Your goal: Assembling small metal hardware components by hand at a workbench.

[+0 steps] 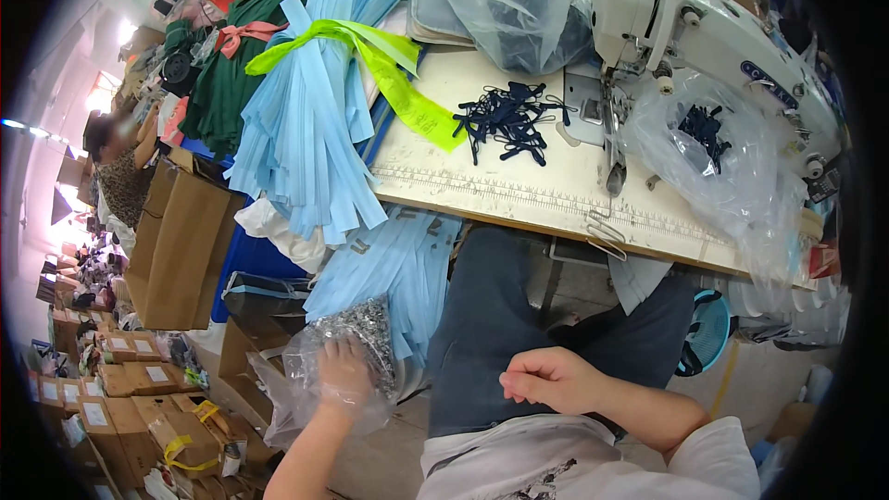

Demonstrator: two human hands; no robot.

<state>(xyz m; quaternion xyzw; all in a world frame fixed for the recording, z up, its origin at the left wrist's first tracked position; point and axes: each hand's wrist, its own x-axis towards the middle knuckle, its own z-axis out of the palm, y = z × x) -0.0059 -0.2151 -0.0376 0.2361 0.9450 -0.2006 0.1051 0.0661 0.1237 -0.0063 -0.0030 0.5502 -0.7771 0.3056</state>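
Observation:
My left hand is inside a clear plastic bag full of small grey metal pieces, low at my left side. Its fingers are hidden by the plastic. My right hand rests on my thigh with the fingers curled shut, nothing visible in it. A pile of dark navy loops lies on the sewing table near the needle of the white sewing machine.
A tied bundle of light blue strips with a yellow-green band hangs over the table's left edge. Clear bags of dark pieces sit by the machine. Brown paper bags and cardboard boxes stand at left. Another person sits far left.

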